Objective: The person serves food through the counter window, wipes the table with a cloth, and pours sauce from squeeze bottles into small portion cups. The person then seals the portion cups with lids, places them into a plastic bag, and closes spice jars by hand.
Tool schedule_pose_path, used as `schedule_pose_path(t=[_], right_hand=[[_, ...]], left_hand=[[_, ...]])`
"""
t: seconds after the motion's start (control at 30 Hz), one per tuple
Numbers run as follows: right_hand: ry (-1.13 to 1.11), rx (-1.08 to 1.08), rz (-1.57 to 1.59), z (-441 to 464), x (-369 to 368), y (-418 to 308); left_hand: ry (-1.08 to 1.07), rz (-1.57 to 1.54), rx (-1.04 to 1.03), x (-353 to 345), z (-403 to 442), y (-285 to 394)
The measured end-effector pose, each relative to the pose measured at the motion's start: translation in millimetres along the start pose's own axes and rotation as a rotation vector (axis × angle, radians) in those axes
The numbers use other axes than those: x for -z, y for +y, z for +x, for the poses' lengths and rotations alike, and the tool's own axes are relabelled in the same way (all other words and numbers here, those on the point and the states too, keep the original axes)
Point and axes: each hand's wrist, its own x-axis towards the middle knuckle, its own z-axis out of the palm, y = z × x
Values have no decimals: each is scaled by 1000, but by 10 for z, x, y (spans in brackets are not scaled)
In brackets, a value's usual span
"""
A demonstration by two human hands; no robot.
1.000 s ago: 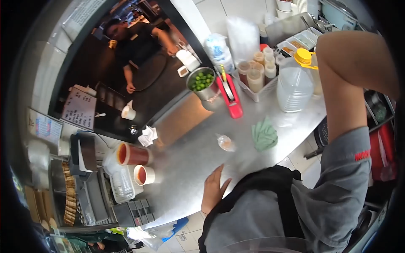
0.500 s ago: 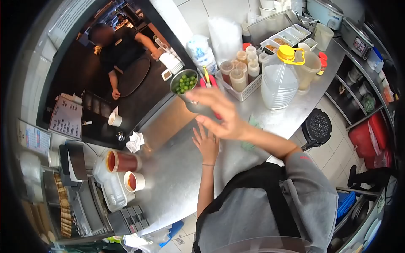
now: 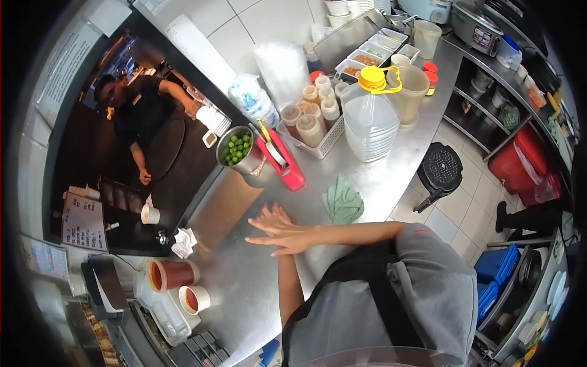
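My left hand (image 3: 271, 218) is over the bare metal counter (image 3: 244, 284), its fingers stretched out and spread. My right hand (image 3: 288, 239) crosses it near the wrist, fingers extended to the left; whether the two touch is hard to tell. Neither hand holds anything. A crumpled green cloth (image 3: 343, 200) lies to the right of them. Beyond them are a red tape dispenser (image 3: 287, 166) and a metal pot of small green limes (image 3: 236, 150).
A large clear jug (image 3: 370, 125) with a yellow cap stands beside a basket of squeeze bottles (image 3: 310, 129). At left are a tub of red sauce (image 3: 174, 275) and a white cup (image 3: 197, 300). Across the pass-through, a person (image 3: 143, 113) holds a round tray (image 3: 166, 148).
My right hand has come down and left from near the lime pot to lie across my left hand. The view has shifted, bringing the green cloth and tape dispenser into plain sight.
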Motion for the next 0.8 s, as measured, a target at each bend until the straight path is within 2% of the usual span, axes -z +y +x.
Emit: schedule_pose_path(t=[0.03, 0.07, 0.1, 0.13, 0.17, 0.2, 0.23, 0.27, 0.33, 0.4, 0.47, 0.53, 0.6, 0.63, 0.7, 0.73, 0.77, 0.8], right_hand=[[154, 66, 58, -11, 358, -38], [435, 21, -204, -44, 675, 63], [707, -20, -464, -124, 1019, 242], [979, -121, -736, -291, 1442, 513], [1267, -332, -394, -586, 1761, 827], [1270, -472, -688, -746, 2503, 746], [1174, -734, -909, -1037, 2794, 995], [982, -1103, -1092, -1289, 2909, 1238], [510, -1570, -767, -1817, 2877, 1795], [898, -863, -599, -2476, 2657, 2636], [914, -857, -601, -2379, 2817, 2446], [962, -838, -630, -2391, 2857, 2140], [1040, -788, -707, -2437, 2948, 1865], [1002, -862, -826, -2417, 3017, 1597], [1010, -875, -744, -2316, 3187, 985], [940, -943, -622, -2217, 3305, 589], [842, -919, -658, -2123, 3394, 228], [785, -994, -560, -1922, 3475, -193]], left_hand=[[-5, -1, 9, -33, 139, -51], [46, 41, 24, -10, 238, -124], [240, 169, 62, 1, 252, -136], [247, 157, 63, 15, 314, -128], [226, 113, 77, 49, 348, -163], [200, 68, 90, 80, 350, -194], [187, 76, 86, 128, 393, -177], [179, 63, 83, 110, 445, -186], [156, 8, 120, 73, 558, -211], [166, 59, 91, 179, 627, -252], [183, 100, 80, 277, 648, -157], [520, 108, -95, 445, 610, -98], [428, -53, -147, 653, 382, 180], [334, -188, -240, 708, 263, 330], [100, -332, -468, 680, -4, 665], [-31, -444, -600, 370, -111, 720], [-116, -389, -675, 59, -282, 792], [-202, -336, -750, -138, -386, 888]])
